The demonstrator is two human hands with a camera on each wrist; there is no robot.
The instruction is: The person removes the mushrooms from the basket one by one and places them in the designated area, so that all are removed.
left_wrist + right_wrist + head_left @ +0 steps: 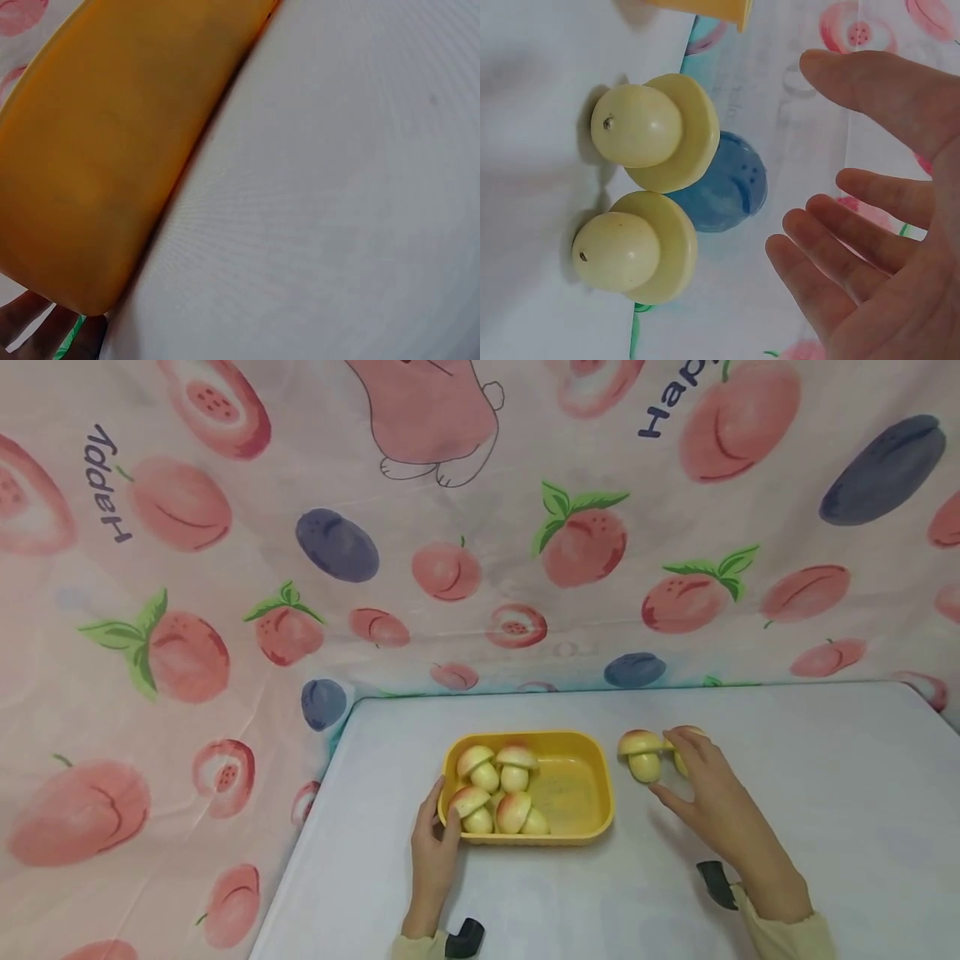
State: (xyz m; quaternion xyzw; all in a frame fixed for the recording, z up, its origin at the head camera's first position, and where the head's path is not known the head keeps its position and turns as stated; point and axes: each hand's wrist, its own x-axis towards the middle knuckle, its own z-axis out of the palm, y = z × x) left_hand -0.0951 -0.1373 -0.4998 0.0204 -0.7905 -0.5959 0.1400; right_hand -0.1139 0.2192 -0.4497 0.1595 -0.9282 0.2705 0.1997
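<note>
A yellow tray [573,787] sits on the white table, several toy mushrooms [515,767] with reddish caps and pale stems gathered in its left part. My left hand [435,856] holds the tray's near left corner, the thumb at the rim and the other fingers along the outer side. In the left wrist view those fingers [45,330] show at the corner of the tray wall [112,150]. My right hand [716,806] hovers at two more mushrooms, a left one [642,758] and a partly hidden right one [681,763]. Its fingers are spread, apart from both mushrooms [641,127] in the right wrist view.
White cloth covers the table [540,902]. Behind it and along the left hangs a pink curtain [465,527] printed with peaches and other fruit. The two loose mushrooms stand side by side to the right of the tray.
</note>
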